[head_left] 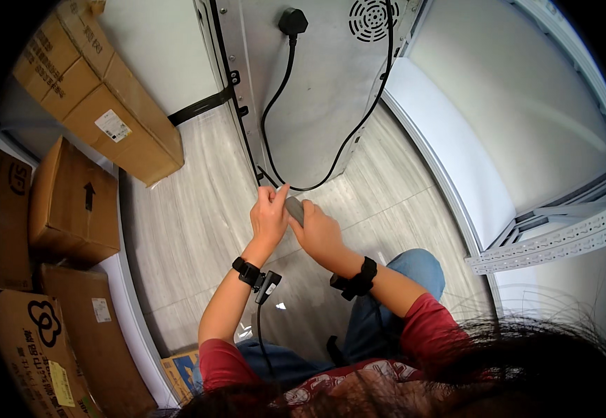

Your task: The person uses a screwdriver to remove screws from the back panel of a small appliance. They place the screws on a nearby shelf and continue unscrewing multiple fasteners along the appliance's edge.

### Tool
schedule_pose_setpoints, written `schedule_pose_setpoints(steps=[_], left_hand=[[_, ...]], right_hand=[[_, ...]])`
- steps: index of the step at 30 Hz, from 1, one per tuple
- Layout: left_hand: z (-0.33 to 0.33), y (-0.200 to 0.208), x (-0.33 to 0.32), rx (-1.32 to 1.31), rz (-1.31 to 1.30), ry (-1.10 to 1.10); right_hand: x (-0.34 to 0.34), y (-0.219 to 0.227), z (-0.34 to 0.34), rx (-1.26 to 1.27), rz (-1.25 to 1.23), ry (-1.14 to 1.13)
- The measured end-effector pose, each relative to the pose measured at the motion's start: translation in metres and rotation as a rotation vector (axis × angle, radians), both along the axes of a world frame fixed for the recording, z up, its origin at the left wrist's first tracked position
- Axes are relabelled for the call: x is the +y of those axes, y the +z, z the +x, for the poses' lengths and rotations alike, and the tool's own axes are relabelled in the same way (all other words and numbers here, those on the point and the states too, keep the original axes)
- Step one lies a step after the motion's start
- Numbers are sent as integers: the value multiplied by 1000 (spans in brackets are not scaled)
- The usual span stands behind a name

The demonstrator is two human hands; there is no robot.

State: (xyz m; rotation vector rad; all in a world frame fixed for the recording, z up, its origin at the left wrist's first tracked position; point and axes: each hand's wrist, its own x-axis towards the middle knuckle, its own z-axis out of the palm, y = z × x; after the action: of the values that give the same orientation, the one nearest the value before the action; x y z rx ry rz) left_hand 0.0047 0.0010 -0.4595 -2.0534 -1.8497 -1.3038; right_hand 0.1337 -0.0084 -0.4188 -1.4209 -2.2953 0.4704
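From my head camera I look down at a tall metal cabinet (324, 104) straight ahead of me, a round vent (374, 19) and a black plug (293, 22) on its face. A black cable (266, 118) drops from the plug, loops low just beyond my hands and climbs the right side. On my left stand a tall carton (125, 129) and a squat carton (73, 202), with more boxes (87, 306) nearer me; on my right, white panels and a perforated rail (543, 247) close in the space. My right hand (322, 235) is closed around a grey piece (294, 209), which sits between my two hands above the wood-patterned floor (184, 237). The fingers of my left hand (268, 219) are curled in just beside its upper end; I can't tell whether they grip anything.

My own fingers cover much of the grey piece, so its shape is hard to make out. The cable's lower bend passes close behind my fingertips. My hair (526, 362) blots out the lower right, and the dark rim cuts off the outer boxes.
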Motion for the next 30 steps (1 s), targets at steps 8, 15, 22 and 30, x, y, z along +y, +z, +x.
schedule_pose_setpoints(steps=[8, 15, 22, 30], left_hand=[[-8, -3, 1, 70, 24, -42], [-6, -19, -1, 59, 23, -71], [-1, -3, 0, -7, 41, -16], [-3, -13, 4, 23, 49, -56]], right_hand=[[-4, 6, 1, 146, 358, 91], [12, -19, 6, 7, -168, 58], [-2, 0, 1, 266, 256, 76], [-2, 6, 6, 154, -14, 66]])
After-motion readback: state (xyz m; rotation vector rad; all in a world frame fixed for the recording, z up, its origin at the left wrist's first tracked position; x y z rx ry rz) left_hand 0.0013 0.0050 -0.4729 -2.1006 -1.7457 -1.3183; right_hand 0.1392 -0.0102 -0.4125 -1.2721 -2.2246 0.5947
